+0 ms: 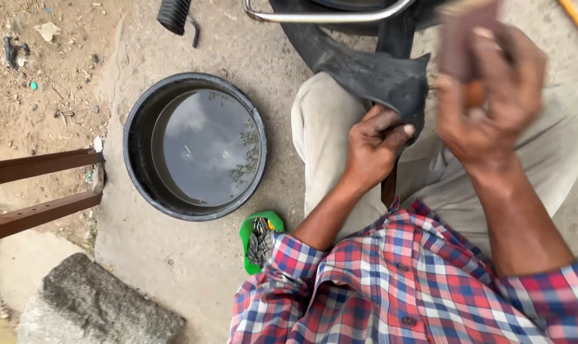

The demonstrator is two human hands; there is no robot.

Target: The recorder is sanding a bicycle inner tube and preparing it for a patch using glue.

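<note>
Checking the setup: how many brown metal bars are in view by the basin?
2: upper brown bar and lower brown bar, both left of the black basin. More may lie beyond the frame.

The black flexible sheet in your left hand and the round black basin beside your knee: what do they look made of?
The black flexible sheet pinched by the left hand looks like matte rubber, probably an inner tube: it drapes and folds limply. The round black basin seems to be moulded rubber or plastic with a thick, dull rim; it holds still water reflecting the sky. The right hand is blurred.
</note>
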